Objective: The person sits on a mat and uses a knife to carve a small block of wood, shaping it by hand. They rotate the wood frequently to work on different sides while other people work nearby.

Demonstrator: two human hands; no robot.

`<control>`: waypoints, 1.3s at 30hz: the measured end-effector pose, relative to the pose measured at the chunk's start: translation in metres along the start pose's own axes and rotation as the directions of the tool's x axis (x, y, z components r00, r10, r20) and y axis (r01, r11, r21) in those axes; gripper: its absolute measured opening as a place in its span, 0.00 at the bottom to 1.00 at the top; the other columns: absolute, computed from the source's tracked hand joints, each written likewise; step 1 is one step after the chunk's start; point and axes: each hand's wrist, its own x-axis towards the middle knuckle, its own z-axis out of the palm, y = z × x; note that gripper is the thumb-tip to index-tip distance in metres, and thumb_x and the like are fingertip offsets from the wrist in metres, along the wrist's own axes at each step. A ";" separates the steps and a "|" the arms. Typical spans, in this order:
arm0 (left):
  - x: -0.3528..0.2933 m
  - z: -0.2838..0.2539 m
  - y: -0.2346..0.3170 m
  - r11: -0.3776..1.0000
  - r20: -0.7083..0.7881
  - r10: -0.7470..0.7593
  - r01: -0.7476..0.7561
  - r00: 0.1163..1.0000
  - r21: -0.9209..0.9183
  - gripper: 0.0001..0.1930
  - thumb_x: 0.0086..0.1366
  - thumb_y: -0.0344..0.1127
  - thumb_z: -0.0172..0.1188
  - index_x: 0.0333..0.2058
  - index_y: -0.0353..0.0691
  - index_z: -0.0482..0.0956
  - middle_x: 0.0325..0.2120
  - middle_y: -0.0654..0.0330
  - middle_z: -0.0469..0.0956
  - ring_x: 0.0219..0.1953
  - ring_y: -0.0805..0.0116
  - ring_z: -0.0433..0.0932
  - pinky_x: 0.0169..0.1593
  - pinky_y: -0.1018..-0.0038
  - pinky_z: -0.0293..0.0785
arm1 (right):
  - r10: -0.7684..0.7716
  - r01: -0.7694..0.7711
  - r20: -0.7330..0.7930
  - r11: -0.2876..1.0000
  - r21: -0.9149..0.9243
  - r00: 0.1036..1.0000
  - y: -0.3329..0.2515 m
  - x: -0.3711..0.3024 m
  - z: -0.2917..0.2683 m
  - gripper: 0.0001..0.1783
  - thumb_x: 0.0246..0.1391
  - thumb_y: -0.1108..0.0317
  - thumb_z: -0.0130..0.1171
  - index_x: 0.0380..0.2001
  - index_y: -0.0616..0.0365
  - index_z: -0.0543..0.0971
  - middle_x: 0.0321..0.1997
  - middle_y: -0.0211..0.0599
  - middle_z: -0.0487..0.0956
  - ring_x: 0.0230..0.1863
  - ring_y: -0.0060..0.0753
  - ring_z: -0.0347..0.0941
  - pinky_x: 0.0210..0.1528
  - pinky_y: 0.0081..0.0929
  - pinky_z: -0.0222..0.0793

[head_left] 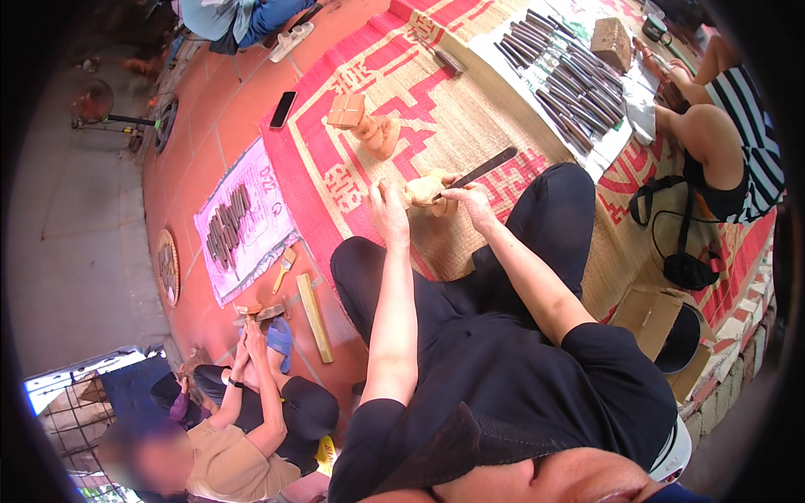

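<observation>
Over the woven mat (495, 109), the left hand (389, 213) curls round the wooden carving (426, 188) while the right hand (471, 204) pinches a dark flat tool (490, 166) against it, seemingly shaping, the next stroke calling for steady bracing.

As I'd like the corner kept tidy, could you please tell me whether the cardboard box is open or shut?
The box is open: a dark, rounded thing shows inside it, uncovered.

One head-height fisheye view, steeply downward, near both hands (389, 216) (473, 204)
</observation>
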 end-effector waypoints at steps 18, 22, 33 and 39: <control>-0.010 -0.002 0.024 0.997 -0.031 -0.003 0.005 1.000 0.074 0.22 0.61 0.45 0.52 0.49 0.37 0.72 0.42 0.48 0.69 0.44 0.55 0.72 0.49 0.65 0.66 | 0.041 -0.039 -0.038 0.998 0.053 0.998 0.001 0.001 -0.009 0.16 0.47 0.72 0.62 0.42 0.62 0.81 0.40 0.34 0.81 0.43 0.26 0.75 0.51 0.24 0.65; -0.002 -0.006 0.009 0.994 0.051 -0.098 0.100 0.994 -0.051 0.22 0.59 0.46 0.52 0.47 0.38 0.72 0.41 0.47 0.68 0.44 0.52 0.71 0.50 0.63 0.65 | 0.034 -0.034 -0.003 0.995 0.094 0.999 0.002 0.001 -0.003 0.13 0.47 0.73 0.61 0.39 0.61 0.82 0.38 0.32 0.82 0.41 0.24 0.75 0.48 0.24 0.66; 0.006 0.002 -0.034 0.987 -0.024 0.153 -0.152 0.988 0.050 0.18 0.64 0.39 0.50 0.49 0.35 0.72 0.50 0.44 0.69 0.52 0.47 0.68 0.57 0.57 0.62 | -0.038 0.038 -0.001 0.999 0.025 0.999 0.008 0.001 0.000 0.14 0.45 0.70 0.62 0.36 0.63 0.83 0.37 0.36 0.82 0.41 0.26 0.77 0.50 0.25 0.67; -0.007 -0.003 0.015 0.998 0.010 0.012 -0.012 1.000 0.068 0.23 0.65 0.45 0.48 0.51 0.35 0.70 0.48 0.43 0.69 0.52 0.47 0.67 0.55 0.59 0.62 | -0.026 0.025 -0.009 0.995 -0.100 1.000 -0.006 -0.002 -0.002 0.14 0.42 0.73 0.64 0.36 0.63 0.82 0.35 0.34 0.82 0.41 0.25 0.76 0.47 0.22 0.68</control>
